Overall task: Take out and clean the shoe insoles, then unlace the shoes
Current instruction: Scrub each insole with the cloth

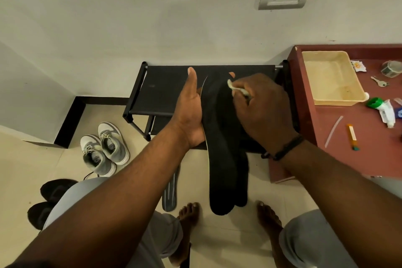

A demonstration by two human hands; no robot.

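Hands: left (191,111) cradling two black insoles (221,159), right (263,111) pinching pale cloth (236,89) against them.

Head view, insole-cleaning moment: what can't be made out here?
- Left hand: its fingers are hidden behind the black insoles it holds.
- Wipe: mostly buried in the right hand; cloth or tissue, cannot tell.
- How many insoles are held: they overlap.
- Grey sneakers: interiors too small to tell whether insoles remain.
- Black shoes: partly covered by the left knee.
- Small items on the red table: cut by the right edge.
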